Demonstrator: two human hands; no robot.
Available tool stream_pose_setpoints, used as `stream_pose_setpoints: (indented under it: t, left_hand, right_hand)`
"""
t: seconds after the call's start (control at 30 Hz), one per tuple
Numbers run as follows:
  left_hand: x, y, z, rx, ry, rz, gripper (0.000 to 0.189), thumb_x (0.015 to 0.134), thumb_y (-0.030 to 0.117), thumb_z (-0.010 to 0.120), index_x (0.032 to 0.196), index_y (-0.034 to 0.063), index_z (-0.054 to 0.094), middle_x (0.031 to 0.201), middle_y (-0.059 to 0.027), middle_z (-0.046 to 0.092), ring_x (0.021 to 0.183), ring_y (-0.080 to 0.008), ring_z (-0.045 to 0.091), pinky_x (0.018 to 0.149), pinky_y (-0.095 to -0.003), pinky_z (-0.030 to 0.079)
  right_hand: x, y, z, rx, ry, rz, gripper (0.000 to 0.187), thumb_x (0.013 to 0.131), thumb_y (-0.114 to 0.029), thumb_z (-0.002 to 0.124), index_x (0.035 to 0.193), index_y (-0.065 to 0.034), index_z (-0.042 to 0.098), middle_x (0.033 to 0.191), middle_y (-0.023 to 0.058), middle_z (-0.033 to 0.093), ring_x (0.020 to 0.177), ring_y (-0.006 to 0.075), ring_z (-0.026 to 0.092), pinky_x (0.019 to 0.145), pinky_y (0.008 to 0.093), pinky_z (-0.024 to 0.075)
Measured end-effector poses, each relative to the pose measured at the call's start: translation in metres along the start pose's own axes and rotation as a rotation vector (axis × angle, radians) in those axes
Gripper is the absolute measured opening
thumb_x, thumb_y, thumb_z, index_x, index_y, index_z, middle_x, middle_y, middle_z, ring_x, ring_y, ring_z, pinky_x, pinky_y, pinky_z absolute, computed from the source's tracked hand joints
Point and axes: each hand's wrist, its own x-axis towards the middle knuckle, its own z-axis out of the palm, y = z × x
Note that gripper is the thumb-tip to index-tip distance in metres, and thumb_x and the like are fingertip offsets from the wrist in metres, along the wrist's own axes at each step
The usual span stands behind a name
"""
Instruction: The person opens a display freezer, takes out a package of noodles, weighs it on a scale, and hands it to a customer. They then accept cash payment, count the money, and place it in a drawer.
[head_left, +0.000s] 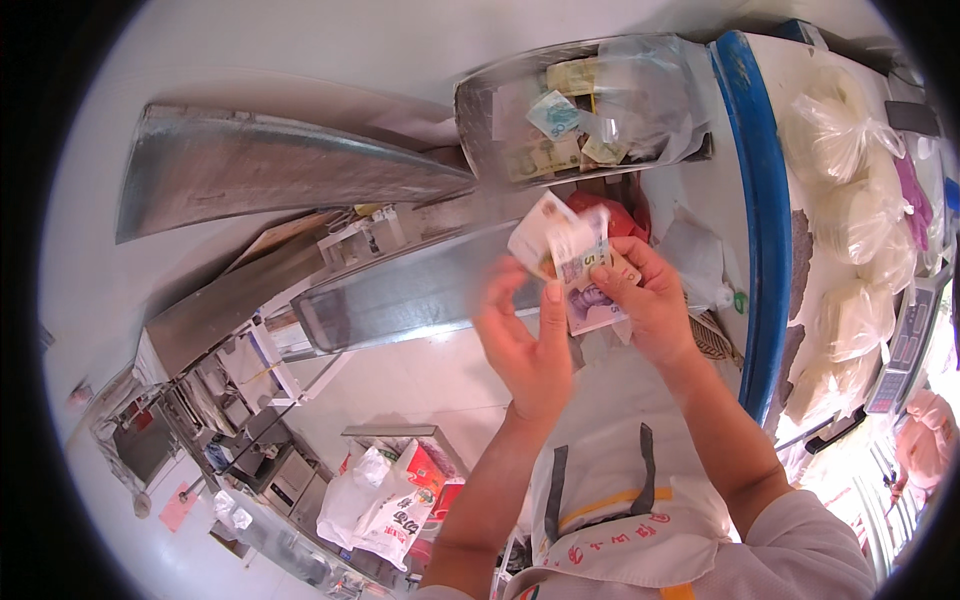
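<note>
My right hand (652, 296) pinches a few banknotes (589, 300) between thumb and fingers. Their upper ends fan out and blur, and one purple note shows the figure 5. Just to the left, my left hand (525, 337) has its fingers spread and blurred. Its thumb is close to the lower edge of the notes; whether it touches them I cannot tell. Beyond both hands stands an open box (474, 139) with loose banknotes (555, 116) inside, one of them blue-green. A clear plastic bag (652, 90) covers the box's right side.
A blue-edged counter (757, 187) runs along the right, bearing several knotted plastic bags (855, 217) of pale food and a digital scale (904, 352). A long metal trough (405, 289) lies left of my hands. Lower down are carrier bags (382, 502). Another person (930, 442) is at far right.
</note>
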Motion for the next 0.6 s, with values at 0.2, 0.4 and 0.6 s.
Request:
stream_pose_setpoints:
  t: [0.2,0.4,0.6]
  left_hand:
    - [-0.001,-0.003,-0.033,-0.717,-0.112,-0.828,0.048,0.110,0.021,0.062,0.150,-0.0020,0.046,0.142,-0.0186,0.064,0.134,-0.0269,0.061,0.113,-0.0425,0.049]
    - [-0.014,-0.026,-0.065,-0.525,-0.030,-0.758,0.039,0.117,0.030,0.047,0.138,-0.0015,0.056,0.122,-0.0182,0.073,0.111,-0.0264,0.074,0.094,-0.0422,0.064]
    - [-0.042,-0.025,-0.082,-0.197,-0.230,-0.751,0.038,0.116,0.028,0.051,0.140,-0.0016,0.058,0.118,-0.0097,0.072,0.104,-0.0153,0.071,0.088,-0.0312,0.060]
  right_hand:
    - [-0.017,0.042,0.011,-0.167,-0.051,-0.008,0.017,0.105,-0.010,0.069,0.120,-0.0027,0.068,0.098,-0.0043,0.070,0.086,0.0033,0.062,0.077,0.0221,0.0507]
    - [-0.021,0.042,0.006,-0.068,0.064,0.307,0.024,0.108,-0.027,0.061,0.118,-0.0054,0.066,0.098,-0.0026,0.063,0.089,0.0073,0.057,0.079,0.0251,0.0483]
    - [-0.009,0.024,0.009,0.141,-0.087,0.152,0.030,0.100,-0.008,0.064,0.129,-0.0005,0.061,0.123,0.0050,0.063,0.109,0.0147,0.061,0.098,0.0308,0.0496]
